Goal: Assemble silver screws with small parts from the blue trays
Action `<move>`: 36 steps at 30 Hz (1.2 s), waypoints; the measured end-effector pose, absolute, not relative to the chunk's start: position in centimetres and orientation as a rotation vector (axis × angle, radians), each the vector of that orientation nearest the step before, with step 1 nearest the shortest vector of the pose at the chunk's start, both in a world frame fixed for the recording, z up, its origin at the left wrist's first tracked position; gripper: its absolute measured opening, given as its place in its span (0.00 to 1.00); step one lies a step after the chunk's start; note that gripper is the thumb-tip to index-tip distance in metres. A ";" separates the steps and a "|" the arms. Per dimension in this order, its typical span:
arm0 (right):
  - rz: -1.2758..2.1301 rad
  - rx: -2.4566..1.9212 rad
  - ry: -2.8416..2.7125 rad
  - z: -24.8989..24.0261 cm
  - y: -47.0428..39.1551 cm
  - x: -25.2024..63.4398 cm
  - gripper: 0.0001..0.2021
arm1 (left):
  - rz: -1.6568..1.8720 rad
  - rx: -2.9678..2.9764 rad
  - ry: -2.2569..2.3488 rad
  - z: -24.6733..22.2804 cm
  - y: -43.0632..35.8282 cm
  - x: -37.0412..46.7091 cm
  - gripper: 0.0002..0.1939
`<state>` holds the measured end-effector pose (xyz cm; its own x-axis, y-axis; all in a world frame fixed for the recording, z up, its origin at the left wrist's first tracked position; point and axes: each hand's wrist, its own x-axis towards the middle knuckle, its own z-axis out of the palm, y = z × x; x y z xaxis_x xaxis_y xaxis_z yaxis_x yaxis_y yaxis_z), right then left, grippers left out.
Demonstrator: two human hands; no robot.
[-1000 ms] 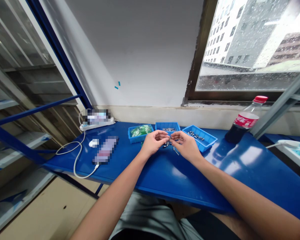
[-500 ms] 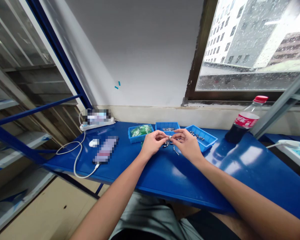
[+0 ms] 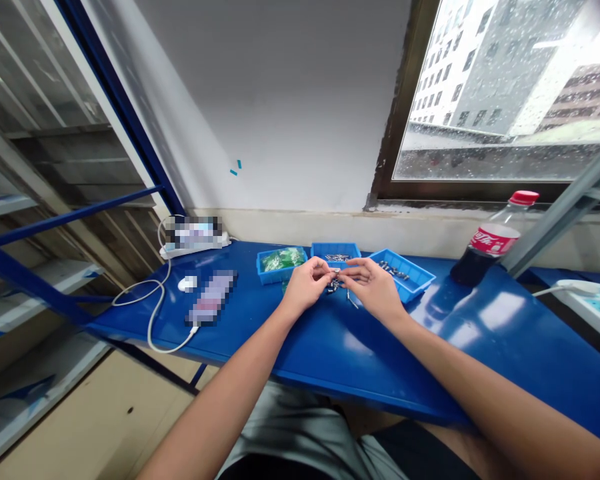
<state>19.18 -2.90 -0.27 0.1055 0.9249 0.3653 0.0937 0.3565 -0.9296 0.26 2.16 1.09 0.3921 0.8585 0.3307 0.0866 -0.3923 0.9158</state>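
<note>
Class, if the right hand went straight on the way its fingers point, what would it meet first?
Probably the small shiny piece between the hands, then the left hand; the right hand's exact depth is unclear.

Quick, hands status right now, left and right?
Left hand: closed, fingertips pinching a small shiny piece.
Right hand: fingertips at the same piece; whether they grip it cannot be told.

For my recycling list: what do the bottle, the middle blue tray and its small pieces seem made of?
Bottle: probably clear, glossy plastic; the dark drink shows through its wall.
Tray: likely smooth plastic, from its even blue colour.
Pieces: apparently shiny metal, going by their silvery glints.
</note>
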 end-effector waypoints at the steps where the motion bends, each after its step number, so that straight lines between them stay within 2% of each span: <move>1: 0.800 -1.047 -1.329 -0.3 -2.9 19.2 0.22 | 1.083 1.787 0.830 1.2 2.0 0.3 0.11; 6: 0.648 -1.106 -1.412 -0.4 -2.7 19.3 0.18 | 1.058 1.930 0.860 1.6 1.5 0.3 0.09; 11: 0.258 -1.165 -1.712 0.6 -3.1 19.5 0.06 | 1.052 2.062 0.851 1.7 1.2 0.4 0.07; 16: -0.250 -1.301 -1.921 2.3 -3.1 21.7 0.11 | 0.938 2.354 0.810 2.0 0.9 0.4 0.15; 20: -0.574 -1.562 -1.917 2.0 -2.4 24.4 0.11 | 0.867 2.536 0.534 2.0 0.5 0.7 0.22; 22: -0.675 -1.675 -1.887 1.5 -2.2 25.3 0.10 | 0.825 2.572 0.445 1.6 0.4 1.1 0.22; 26: -0.707 -1.702 -1.872 1.1 -2.2 25.3 0.11 | 0.717 2.657 0.425 0.8 0.9 1.8 0.10; 31: -0.589 -1.515 -1.941 1.3 -2.4 23.3 0.10 | 0.681 2.717 0.450 0.5 1.8 1.5 0.08; 36: -0.275 -1.296 -1.985 0.8 -2.6 21.7 0.08 | 0.910 2.631 0.665 0.8 1.6 1.0 0.08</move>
